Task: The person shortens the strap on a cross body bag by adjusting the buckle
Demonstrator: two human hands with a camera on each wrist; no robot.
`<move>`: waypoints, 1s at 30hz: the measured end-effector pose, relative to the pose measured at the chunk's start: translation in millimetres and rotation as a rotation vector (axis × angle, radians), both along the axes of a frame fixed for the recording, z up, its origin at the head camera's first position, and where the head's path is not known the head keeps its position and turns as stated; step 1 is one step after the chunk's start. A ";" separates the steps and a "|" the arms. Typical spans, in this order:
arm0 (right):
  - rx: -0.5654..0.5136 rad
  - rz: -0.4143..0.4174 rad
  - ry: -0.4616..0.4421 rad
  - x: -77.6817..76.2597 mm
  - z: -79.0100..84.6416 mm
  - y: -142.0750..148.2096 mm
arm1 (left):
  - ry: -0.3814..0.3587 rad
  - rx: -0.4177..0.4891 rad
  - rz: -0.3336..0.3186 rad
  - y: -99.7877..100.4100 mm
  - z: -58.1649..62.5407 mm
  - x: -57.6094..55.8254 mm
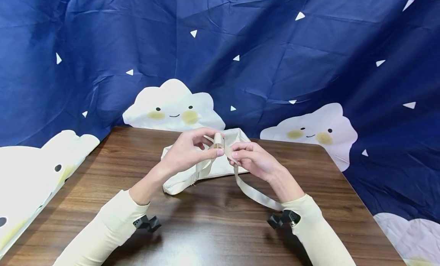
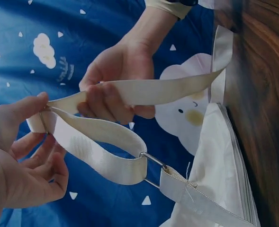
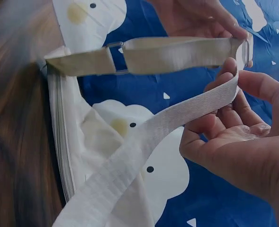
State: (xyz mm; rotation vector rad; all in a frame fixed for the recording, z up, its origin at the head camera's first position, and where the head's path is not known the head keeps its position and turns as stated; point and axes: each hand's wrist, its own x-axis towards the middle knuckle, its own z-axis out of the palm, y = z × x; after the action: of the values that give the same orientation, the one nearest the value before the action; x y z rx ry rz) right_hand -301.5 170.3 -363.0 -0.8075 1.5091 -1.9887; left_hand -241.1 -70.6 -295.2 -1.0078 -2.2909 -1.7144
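A cream bag (image 1: 220,167) with a long webbing strap (image 1: 254,193) lies on the table under both hands. My left hand (image 1: 187,149) pinches the strap at a metal slider buckle (image 2: 45,120), thumb on one side and fingers on the other. Just beside it, my right hand (image 1: 256,159) holds the strap's long run between thumb and fingers, close to the slider. From the slider, a doubled loop of webbing (image 2: 101,151) runs down to a rectangular metal ring (image 2: 154,160), which joins it to a short tab (image 2: 182,191) on the bag.
The brown wooden table (image 1: 206,227) reaches back to a dark blue curtain (image 1: 240,36) printed with clouds and triangles. A zipper edge (image 3: 59,127) of the bag shows in the right wrist view. Small black devices (image 1: 148,223) sit on both wrists.
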 end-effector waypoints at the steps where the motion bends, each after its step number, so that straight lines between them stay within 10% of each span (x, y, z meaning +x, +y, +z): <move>1: -0.010 0.007 -0.001 0.5 0.6 -1.0 | 0.002 -0.006 0.001 0.5 -0.2 0.2; 23: -0.016 0.004 -0.033 0.5 0.3 -0.3 | -0.001 -0.019 -0.009 3.1 -4.1 -0.7; 30: -0.033 -0.017 -0.060 6.0 5.5 -4.2 | 0.097 -0.093 0.008 5.2 -20.0 -13.7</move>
State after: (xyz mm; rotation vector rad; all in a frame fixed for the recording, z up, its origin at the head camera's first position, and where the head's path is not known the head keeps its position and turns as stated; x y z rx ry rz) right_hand -295.5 166.1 -357.5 -0.7443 1.4570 -2.0369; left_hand -254.8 -65.4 -315.2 -1.0723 -2.3290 -1.5332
